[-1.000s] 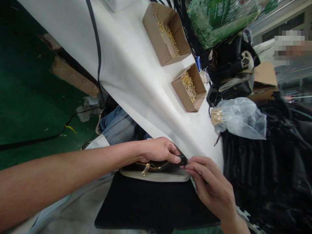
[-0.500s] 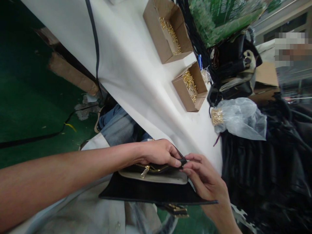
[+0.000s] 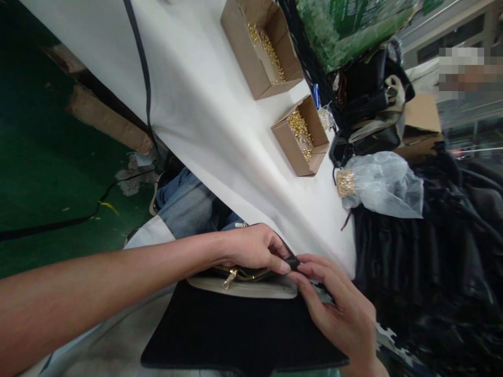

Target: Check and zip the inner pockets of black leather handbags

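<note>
A black bag [image 3: 236, 330] with a cream inner edge and a gold zipper lies in my lap at the white table's [image 3: 204, 99] near edge. My left hand [image 3: 251, 247] is closed over the bag's top, thumb and forefinger pinching its black corner by the zipper's end. My right hand [image 3: 338, 309] meets it from the right, fingertips pinched on the same corner. A gold zipper pull [image 3: 228, 279] hangs below my left hand.
Two open cardboard boxes [image 3: 259, 47] [image 3: 301, 137] with small gold parts stand on the table. A clear plastic bag [image 3: 379, 183] with gold parts lies at the table's right edge. Black bags and straps [image 3: 432, 262] pile up on the right. A dark cable [image 3: 143, 78] crosses the table.
The bag's black flap, tipped edge-on half a second ago, lies flat toward me again. Both hands stay pinched at the bag's corner.
</note>
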A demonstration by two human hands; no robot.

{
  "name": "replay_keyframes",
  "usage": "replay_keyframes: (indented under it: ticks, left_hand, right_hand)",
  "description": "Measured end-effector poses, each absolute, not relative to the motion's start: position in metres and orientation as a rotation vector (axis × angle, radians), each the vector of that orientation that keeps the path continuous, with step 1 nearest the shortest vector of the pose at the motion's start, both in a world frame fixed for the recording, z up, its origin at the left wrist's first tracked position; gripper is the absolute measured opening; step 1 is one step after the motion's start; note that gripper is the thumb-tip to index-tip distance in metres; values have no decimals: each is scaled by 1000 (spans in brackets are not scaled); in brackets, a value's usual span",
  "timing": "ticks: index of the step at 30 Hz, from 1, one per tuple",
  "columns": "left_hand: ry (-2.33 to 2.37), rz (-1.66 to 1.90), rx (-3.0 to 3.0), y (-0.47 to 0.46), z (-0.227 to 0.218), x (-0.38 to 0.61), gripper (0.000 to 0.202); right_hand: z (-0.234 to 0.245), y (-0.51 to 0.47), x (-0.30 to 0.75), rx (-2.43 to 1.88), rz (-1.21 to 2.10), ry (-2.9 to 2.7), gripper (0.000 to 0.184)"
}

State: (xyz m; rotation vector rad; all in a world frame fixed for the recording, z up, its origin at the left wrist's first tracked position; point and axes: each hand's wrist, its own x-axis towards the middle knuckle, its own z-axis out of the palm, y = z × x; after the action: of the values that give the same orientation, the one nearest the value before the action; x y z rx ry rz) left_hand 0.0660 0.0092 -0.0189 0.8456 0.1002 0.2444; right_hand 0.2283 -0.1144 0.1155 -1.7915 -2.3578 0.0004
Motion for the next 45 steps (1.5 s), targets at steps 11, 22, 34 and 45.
replay_keyframes:
  ticks: [11,22,34,45]
  left_hand:
    - [54,252,876,5,-22,69,21]
    - [129,275,1210,5,-7,59,27]
    - [278,482,1829,-1,13,56,7]
    - [122,683,1821,-10,3,54,14]
  right_hand:
    - [125,-124,223,-1788,-278,-2560,20]
    - [143,-108,225,-1786,176,-2656,22]
    - [154,-95,224,-2004,606,-2521,25]
    - [173,-72,244,-1916,779,-2666,50]
